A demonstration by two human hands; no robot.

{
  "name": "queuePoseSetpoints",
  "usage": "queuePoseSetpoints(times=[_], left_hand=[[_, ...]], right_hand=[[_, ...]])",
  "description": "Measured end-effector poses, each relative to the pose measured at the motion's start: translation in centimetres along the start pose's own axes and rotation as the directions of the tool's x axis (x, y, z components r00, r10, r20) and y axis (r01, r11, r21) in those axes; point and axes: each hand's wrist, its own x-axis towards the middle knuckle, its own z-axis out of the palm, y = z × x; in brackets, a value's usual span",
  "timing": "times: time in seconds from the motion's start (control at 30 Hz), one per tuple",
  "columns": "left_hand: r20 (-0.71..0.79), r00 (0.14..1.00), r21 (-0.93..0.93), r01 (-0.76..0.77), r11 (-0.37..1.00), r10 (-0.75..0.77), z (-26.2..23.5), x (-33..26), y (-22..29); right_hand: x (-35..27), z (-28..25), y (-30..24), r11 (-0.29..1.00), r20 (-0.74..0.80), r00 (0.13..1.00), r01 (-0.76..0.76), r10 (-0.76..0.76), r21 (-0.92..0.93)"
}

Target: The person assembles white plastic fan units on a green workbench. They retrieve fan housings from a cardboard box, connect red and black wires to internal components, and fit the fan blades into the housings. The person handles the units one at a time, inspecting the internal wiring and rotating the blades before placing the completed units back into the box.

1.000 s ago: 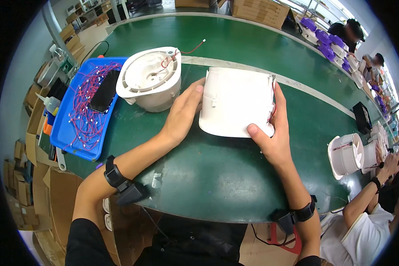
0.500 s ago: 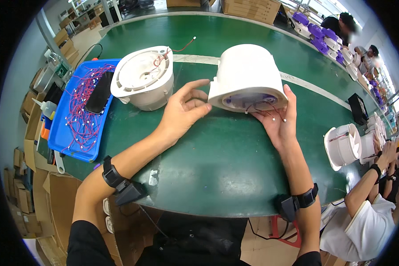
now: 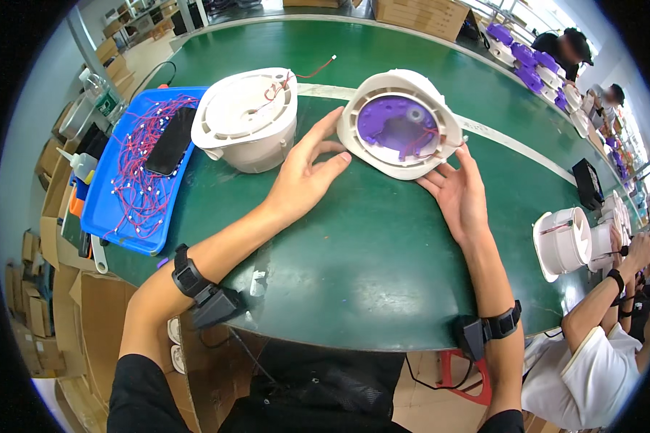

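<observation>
Between my hands is a white round plastic housing (image 3: 351, 135), tilted so its open end with a purple inside (image 3: 383, 119) faces me. My left hand (image 3: 300, 177) has its fingers and thumb at the housing's left rim. On the lower right, my right hand (image 3: 458, 195) supports the rim, with its fingers partly behind it. Thin red wires (image 3: 432, 137) run along the purple part toward the right rim. A second white housing (image 3: 256, 141) stands upright left of my left hand, a red wire with a small white connector (image 3: 314, 72) sticking out from its top.
A blue tray (image 3: 97, 209) at left holds many red wires and a black phone (image 3: 170, 141). Behind it are a clear bottle (image 3: 101, 94) and a small squeeze bottle (image 3: 81, 164). At right are a black box (image 3: 587, 184), more white housings (image 3: 562, 242) and a co-worker's arm (image 3: 592, 299).
The held housing has tipped, bringing its purple open end round to face me. My left fingers have come up to its left rim. The view has shifted slightly.
</observation>
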Motion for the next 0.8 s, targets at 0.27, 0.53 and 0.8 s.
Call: queuePoseSetpoints(times=[0.27, 0.53, 0.8], left_hand=[[0.013, 0.985, 0.276, -0.171, 0.946, 0.174, 0.4, -0.5, 1.9], [0.067, 0.895, 0.539, -0.404, 0.739, 0.441, 0.0, -0.6, 1.7], [0.134, 0.829, 0.563, -0.515, 0.647, 0.543, 0.0, -0.5, 1.9]], right_hand=[[-0.2, -0.8, -0.4, 0.918, 0.128, 0.991, -0.082, 0.035, 0.389], [-0.4, -1.2, 0.3, 0.93, 0.145, 0.989, -0.043, -0.012, 0.366], [-0.4, -1.7, 0.1, 0.976, 0.11, 0.983, 0.16, -0.145, -0.147]])
